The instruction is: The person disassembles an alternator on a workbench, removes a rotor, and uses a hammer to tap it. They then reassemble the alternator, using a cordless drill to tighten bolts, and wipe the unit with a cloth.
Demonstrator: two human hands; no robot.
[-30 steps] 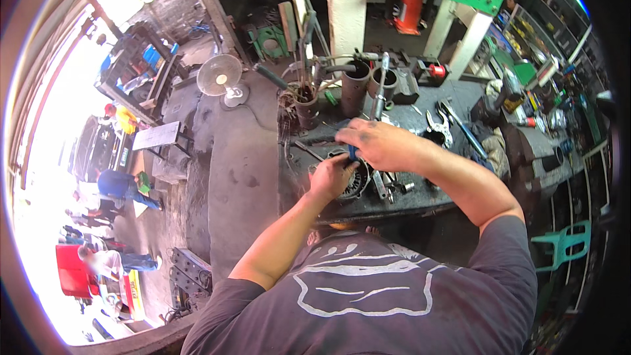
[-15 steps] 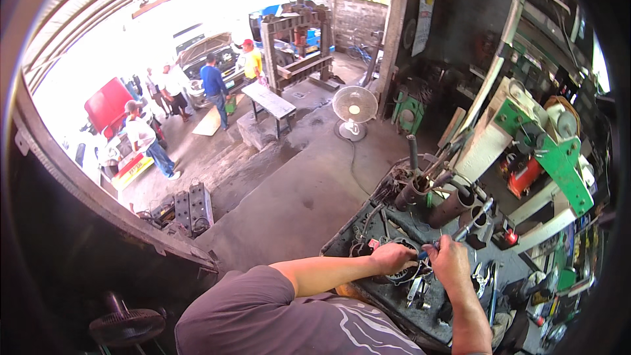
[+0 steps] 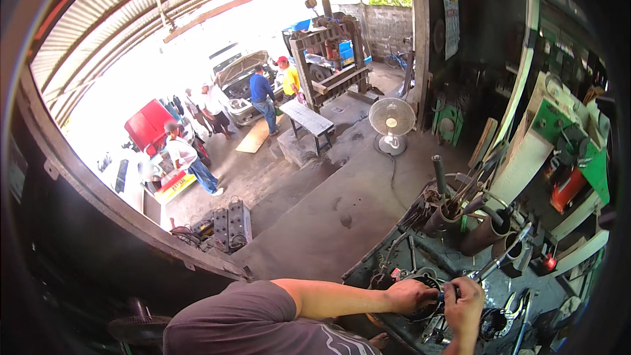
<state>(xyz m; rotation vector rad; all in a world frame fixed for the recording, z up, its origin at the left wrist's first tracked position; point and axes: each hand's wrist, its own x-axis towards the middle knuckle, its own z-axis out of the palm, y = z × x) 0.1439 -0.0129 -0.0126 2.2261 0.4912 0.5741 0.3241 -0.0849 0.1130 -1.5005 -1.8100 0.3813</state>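
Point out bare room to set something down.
Floor between black boxes and workbench looks bare, as does the low table left of the fan. The workbench is crowded: round housing by the left hand, tools and tubes around the right hand.

Your left forearm [image 3: 338,297] runs nearly level toward the right, and your left hand [image 3: 414,296] is curled with its back showing. Your right forearm [image 3: 465,340] rises steeply from the lower edge of the view, your right hand [image 3: 465,301] is bent closed too, and the 2 hands sit just beside each other.
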